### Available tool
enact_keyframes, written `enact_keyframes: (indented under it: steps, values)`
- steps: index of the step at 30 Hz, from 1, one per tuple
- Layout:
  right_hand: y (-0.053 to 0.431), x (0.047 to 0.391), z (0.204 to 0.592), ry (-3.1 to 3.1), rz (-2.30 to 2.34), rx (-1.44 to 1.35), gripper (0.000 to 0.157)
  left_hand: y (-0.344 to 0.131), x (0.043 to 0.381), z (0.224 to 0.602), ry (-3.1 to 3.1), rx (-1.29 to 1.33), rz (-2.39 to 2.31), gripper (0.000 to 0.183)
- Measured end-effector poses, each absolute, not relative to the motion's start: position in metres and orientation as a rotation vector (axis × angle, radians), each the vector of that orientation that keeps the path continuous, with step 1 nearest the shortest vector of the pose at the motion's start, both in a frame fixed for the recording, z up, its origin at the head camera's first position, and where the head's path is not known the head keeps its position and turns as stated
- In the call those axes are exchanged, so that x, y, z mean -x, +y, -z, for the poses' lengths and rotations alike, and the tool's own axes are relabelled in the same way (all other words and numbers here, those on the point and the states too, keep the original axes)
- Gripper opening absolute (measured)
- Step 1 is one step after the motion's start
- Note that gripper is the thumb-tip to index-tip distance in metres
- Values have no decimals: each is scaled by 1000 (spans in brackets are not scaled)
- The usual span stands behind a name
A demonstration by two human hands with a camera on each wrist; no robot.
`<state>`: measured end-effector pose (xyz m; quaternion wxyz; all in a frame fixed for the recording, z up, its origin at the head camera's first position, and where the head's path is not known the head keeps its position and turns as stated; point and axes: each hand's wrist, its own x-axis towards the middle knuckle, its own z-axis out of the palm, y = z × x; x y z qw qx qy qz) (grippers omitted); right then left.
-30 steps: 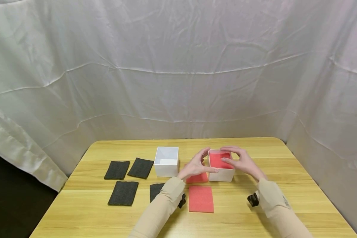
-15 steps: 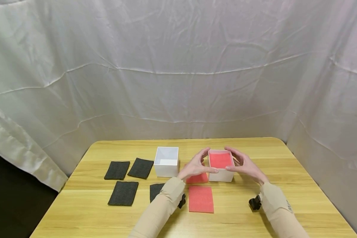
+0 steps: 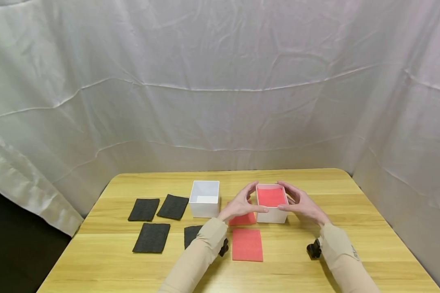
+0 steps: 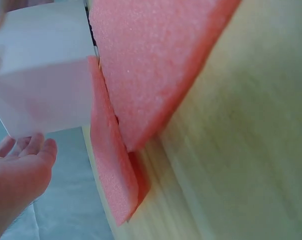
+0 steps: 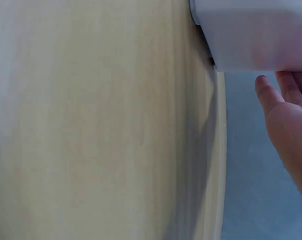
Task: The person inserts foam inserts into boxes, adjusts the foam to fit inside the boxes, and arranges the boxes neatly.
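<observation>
An open-topped white box (image 3: 272, 215) stands on the right half of the table, with a red felt square (image 3: 271, 197) lying inside it. Around its left side, my left hand (image 3: 240, 205) grips the box, thumb at the front wall and fingers at the back. From the other side my right hand (image 3: 303, 205) holds it the same way, thumb on the front near the rim. In the left wrist view, fingers (image 4: 38, 145) meet the box wall. Two more red squares lie close by: one (image 3: 245, 219) partly beneath my left hand, another (image 3: 247, 245) nearer me.
A second white box (image 3: 205, 207) stands just left of my left hand. Several black squares (image 3: 151, 238) lie on the table's left side, one (image 3: 192, 235) partly covered by my left forearm. A pale curtain (image 3: 220, 122) hangs behind the wooden table (image 3: 286, 264).
My right thumb has moved off the red square in the box to the box's front edge, and the fingers shifted slightly right. The left hand has stayed in place.
</observation>
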<state>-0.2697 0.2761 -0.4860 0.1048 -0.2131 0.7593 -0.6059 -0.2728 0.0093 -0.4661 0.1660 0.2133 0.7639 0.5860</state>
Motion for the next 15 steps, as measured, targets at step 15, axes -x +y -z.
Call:
enact_keyframes:
  steps: [15]
  values:
    - [275, 270, 487, 2264, 1791, 631, 87, -7, 259, 447, 2436, -702, -1411, 108]
